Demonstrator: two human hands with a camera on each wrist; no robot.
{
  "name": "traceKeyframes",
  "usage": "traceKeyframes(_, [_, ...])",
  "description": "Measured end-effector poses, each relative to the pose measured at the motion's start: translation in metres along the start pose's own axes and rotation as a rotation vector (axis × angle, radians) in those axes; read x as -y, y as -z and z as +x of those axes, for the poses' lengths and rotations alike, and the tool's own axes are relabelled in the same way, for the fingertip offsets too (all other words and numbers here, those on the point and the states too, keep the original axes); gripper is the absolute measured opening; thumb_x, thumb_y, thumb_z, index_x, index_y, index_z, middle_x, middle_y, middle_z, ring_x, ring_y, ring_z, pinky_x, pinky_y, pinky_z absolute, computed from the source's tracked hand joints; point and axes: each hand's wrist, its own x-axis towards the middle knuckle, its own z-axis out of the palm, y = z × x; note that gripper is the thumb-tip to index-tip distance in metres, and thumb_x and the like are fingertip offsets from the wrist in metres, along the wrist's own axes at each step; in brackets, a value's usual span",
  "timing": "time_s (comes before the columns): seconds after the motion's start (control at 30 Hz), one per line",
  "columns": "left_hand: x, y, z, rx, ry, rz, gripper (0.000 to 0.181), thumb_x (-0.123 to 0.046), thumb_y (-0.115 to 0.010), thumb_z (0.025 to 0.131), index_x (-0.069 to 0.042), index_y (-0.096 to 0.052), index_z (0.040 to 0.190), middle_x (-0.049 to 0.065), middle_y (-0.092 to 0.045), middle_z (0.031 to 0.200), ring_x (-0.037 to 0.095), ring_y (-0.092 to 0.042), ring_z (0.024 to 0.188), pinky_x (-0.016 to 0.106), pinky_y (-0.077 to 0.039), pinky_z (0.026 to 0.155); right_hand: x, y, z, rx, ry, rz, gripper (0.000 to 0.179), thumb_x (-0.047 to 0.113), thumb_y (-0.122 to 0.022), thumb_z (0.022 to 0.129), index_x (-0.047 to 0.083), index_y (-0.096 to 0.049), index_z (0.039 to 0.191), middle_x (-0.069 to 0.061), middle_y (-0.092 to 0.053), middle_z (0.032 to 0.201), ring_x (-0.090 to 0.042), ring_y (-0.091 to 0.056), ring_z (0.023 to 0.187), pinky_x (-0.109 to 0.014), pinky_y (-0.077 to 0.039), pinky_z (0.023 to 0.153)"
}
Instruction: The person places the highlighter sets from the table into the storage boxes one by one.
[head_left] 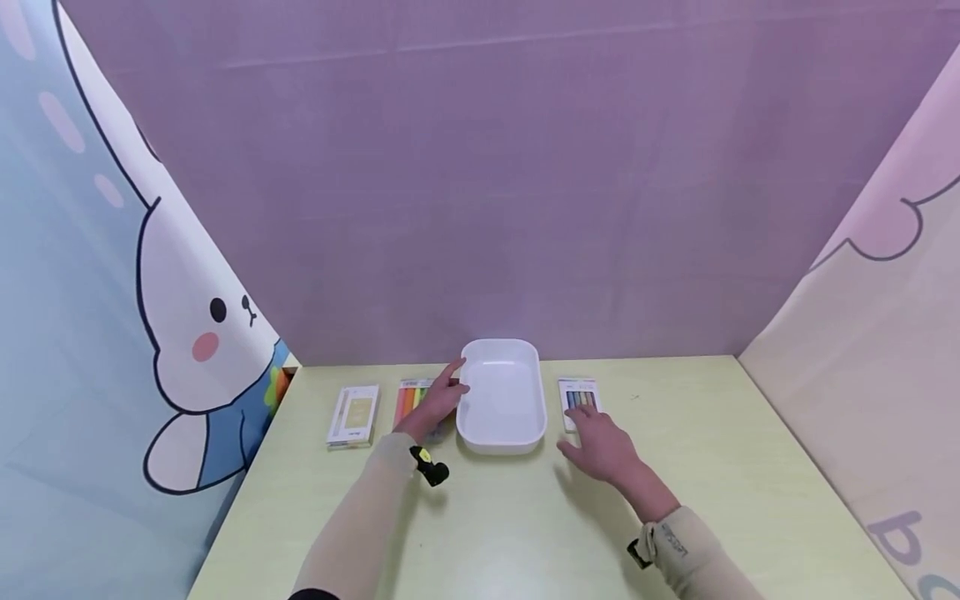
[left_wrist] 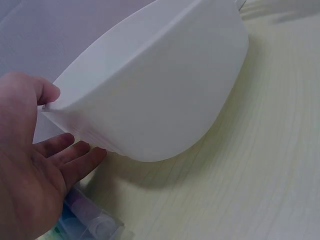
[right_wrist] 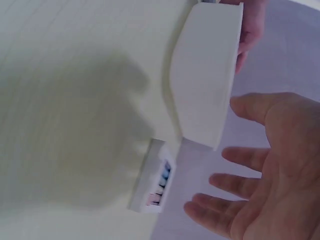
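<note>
A white rectangular plastic basin (head_left: pixel 501 396) with rounded corners sits in the middle of the table, toward the back. My left hand (head_left: pixel 441 402) holds its left rim; in the left wrist view, the thumb is over the rim and the fingers (left_wrist: pixel 80 160) are against the outer wall. My right hand (head_left: pixel 602 446) hovers right of the basin with fingers spread, holding nothing. Just beyond it lies a flat white box (right_wrist: pixel 154 180) with a window showing a row of coloured sticks. Partly hidden behind the left hand is a clear pack of coloured markers (head_left: pixel 408 400).
On the far left of the table (head_left: pixel 487 533) lies a white box with a gold panel (head_left: pixel 352 417). A purple cloth (head_left: pixel 480 183) hangs behind the table's back edge, and printed cloths stand along both sides.
</note>
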Motion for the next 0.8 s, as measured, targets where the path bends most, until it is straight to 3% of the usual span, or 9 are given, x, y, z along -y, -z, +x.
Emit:
traceKeyframes(0.13, [0.002, -0.001, 0.001, -0.019, 0.002, 0.030, 0.059, -0.016, -0.053, 0.096, -0.029, -0.035, 0.151, 0.017, -0.054, 0.119, 0.027, -0.058, 0.100, 0.042, -0.049, 0.087, -0.007, -0.010, 0.012, 0.007, -0.112, 0.044, 0.062, 0.035, -0.067, 0.088, -0.003, -0.050, 0.135, -0.028, -0.047, 0.136, -0.049, -0.051, 0.114, -0.060, -0.050, 0.077])
traceKeyframes(0.4, [0.010, -0.007, 0.000, -0.059, -0.014, 0.084, 0.061, -0.016, -0.056, 0.095, -0.027, -0.035, 0.151, 0.016, -0.057, 0.112, 0.027, -0.058, 0.097, 0.042, -0.050, 0.084, -0.023, -0.032, 0.048, -0.069, -0.325, 0.091, 0.067, 0.036, -0.061, 0.089, -0.004, -0.042, 0.140, -0.031, -0.035, 0.142, -0.050, -0.044, 0.118, -0.062, -0.046, 0.083])
traceKeyframes(0.6, [0.012, -0.008, -0.005, -0.084, -0.012, 0.083, 0.062, -0.017, -0.058, 0.094, -0.027, -0.035, 0.151, 0.014, -0.056, 0.111, 0.027, -0.056, 0.097, 0.041, -0.051, 0.080, -0.033, -0.050, 0.062, -0.042, -0.460, 0.091, 0.086, 0.045, -0.061, 0.088, -0.010, -0.025, 0.145, -0.039, -0.018, 0.146, -0.056, -0.031, 0.125, -0.065, -0.034, 0.095])
traceKeyframes(0.8, [0.007, -0.007, -0.004, -0.082, -0.035, 0.073, 0.062, -0.017, -0.058, 0.094, -0.028, -0.036, 0.151, 0.016, -0.055, 0.113, 0.029, -0.056, 0.099, 0.042, -0.052, 0.081, -0.038, -0.063, 0.064, -0.063, -0.532, 0.120, 0.094, 0.052, -0.066, 0.083, -0.009, -0.026, 0.142, -0.037, -0.036, 0.127, -0.053, -0.039, 0.114, -0.063, -0.037, 0.090])
